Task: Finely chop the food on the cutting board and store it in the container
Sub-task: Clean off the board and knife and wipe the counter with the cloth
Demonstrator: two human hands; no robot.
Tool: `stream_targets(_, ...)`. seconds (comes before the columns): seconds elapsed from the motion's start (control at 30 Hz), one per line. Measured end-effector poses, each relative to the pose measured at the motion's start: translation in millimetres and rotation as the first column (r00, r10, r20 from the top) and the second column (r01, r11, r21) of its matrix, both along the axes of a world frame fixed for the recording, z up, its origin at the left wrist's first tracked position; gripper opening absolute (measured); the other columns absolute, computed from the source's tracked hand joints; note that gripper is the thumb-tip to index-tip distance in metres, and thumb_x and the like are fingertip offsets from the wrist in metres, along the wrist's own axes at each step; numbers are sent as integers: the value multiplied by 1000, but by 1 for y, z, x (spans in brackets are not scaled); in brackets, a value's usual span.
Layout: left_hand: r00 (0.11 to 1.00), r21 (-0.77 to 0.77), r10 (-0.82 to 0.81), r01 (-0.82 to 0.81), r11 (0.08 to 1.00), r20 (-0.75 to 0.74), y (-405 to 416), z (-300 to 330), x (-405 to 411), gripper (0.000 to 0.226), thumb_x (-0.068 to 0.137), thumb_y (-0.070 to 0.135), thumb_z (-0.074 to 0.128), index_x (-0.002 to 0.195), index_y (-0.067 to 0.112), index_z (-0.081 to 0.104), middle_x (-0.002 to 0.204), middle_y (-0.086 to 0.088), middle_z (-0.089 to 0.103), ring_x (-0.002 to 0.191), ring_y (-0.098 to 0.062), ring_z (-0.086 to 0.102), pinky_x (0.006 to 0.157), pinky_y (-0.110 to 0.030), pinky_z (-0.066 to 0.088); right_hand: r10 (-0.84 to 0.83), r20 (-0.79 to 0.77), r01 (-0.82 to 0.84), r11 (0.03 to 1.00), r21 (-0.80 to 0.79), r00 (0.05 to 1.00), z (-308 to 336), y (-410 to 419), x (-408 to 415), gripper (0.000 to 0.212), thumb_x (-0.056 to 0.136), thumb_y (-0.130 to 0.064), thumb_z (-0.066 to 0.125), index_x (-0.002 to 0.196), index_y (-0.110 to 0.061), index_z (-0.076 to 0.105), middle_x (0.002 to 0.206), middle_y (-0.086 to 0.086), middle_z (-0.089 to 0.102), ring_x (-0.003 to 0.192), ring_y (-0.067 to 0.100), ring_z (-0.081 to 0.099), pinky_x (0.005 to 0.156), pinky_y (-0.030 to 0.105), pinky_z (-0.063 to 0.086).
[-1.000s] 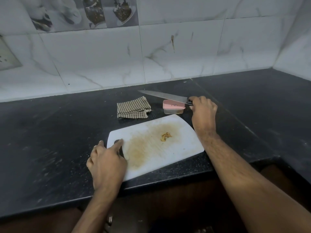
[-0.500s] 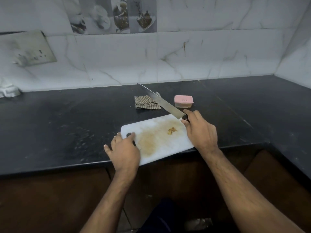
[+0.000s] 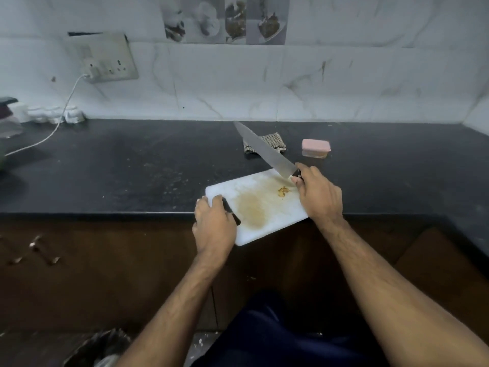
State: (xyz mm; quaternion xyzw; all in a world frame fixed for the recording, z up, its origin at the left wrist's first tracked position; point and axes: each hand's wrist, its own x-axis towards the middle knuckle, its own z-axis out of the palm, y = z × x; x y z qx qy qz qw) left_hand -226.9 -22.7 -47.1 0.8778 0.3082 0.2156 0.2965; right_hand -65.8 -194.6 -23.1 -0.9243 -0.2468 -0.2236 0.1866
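Dark stone surface (image 3: 132, 168) under marble wall tiles carries everything. Left hand (image 3: 214, 223) grips the near-left end of the white cutting board (image 3: 264, 223), which overhangs the edge. Right hand (image 3: 317, 194) grasps the knife (image 3: 264, 149) by its handle, blade raised and pointing away to the left. Just beside that hand, on the board, lies the small yellowish food (image 3: 283, 191). Chopping looks barely begun; storing remains. Beyond stands the pink-lidded container (image 3: 316, 148), lid on, near a checked cloth (image 3: 275, 141).

Steel knife (image 3: 264, 151); stained plastic board (image 3: 254, 205); checked cloth (image 3: 275, 143).
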Motion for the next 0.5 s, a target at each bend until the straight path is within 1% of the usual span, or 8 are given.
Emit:
stream_targets(0.03, 1000, -10, -2, 2, 1000, 25, 1, 0, -2, 39, 102, 12, 47, 141, 13, 50, 149, -13, 39, 140, -26, 34, 108, -49, 43, 9, 0, -9, 1000, -9, 1000, 0, 3, 2, 47, 105, -39, 46, 149, -25, 40, 117, -4, 58, 105, 18, 62, 77, 42, 55)
stream_targets(0.1, 998, -21, -1, 2, 1000, 59, 5, -1, -3, 42, 102, 8, 46, 143, 11, 47, 148, -14, 37, 139, -26, 31, 101, -33, 40, 39, -8, -39, 999, -28, 999, 0, 9, 5, 49, 106, -40, 43, 151, -23, 38, 117, -2, 61, 106, 20, 62, 77, 42, 54)
stream_targets(0.17, 998, -33, 8, -6, 999, 64, 9, 0, -2, 44, 101, 6, 46, 145, 11, 46, 148, -13, 36, 139, -24, 30, 94, -27, 34, 75, 9, -75, 996, -44, 997, 1, 14, 12, 51, 106, -42, 40, 153, -22, 34, 112, -1, 66, 100, 20, 65, 72, 40, 52)
stream_targets(0.23, 997, -49, 13, -9, 999, 80, 12, 0, 1, 46, 101, 6, 46, 146, 11, 45, 147, -11, 35, 140, -24, 29, 95, -25, 32, 120, 15, -119, 992, -31, 993, 3, 18, 22, 50, 106, -44, 37, 148, -19, 33, 98, -1, 68, 86, 22, 67, 63, 37, 47)
stream_targets(0.3, 994, -49, 1, 4, 999, 108, 17, -3, 1, 46, 100, 7, 47, 145, 15, 47, 142, -4, 35, 139, -23, 31, 100, -26, 34, 183, -25, -183, 983, -11, 983, 4, 21, 28, 41, 105, -43, 37, 135, -15, 37, 85, -1, 65, 75, 24, 67, 60, 35, 44)
stream_targets(0.33, 993, -51, -1, 7, 999, 115, 20, -7, 1, 45, 100, 9, 48, 143, 19, 49, 140, 0, 34, 137, -24, 35, 102, -30, 39, 213, -64, -213, 977, -2, 975, 2, 23, 32, 36, 105, -43, 37, 128, -15, 38, 82, -2, 62, 72, 25, 67, 60, 35, 46)
stream_targets(0.43, 993, -85, 26, -17, 996, 113, 22, -13, -2, 41, 99, 18, 54, 139, 29, 52, 144, 4, 36, 129, -29, 48, 104, -49, 49, 265, -158, -274, 961, -38, 951, 1, 25, 44, 31, 106, -44, 33, 118, -16, 36, 81, 0, 60, 69, 28, 65, 65, 46, 54)
stream_targets(0.5, 995, -91, 54, -45, 995, 89, 17, -8, -7, 43, 100, 21, 58, 142, 28, 52, 147, 4, 37, 136, -24, 45, 104, -52, 50, 284, -236, -315, 943, -106, 929, 6, 24, 45, 32, 106, -45, 30, 115, -15, 37, 83, -1, 56, 71, 30, 63, 65, 47, 52)
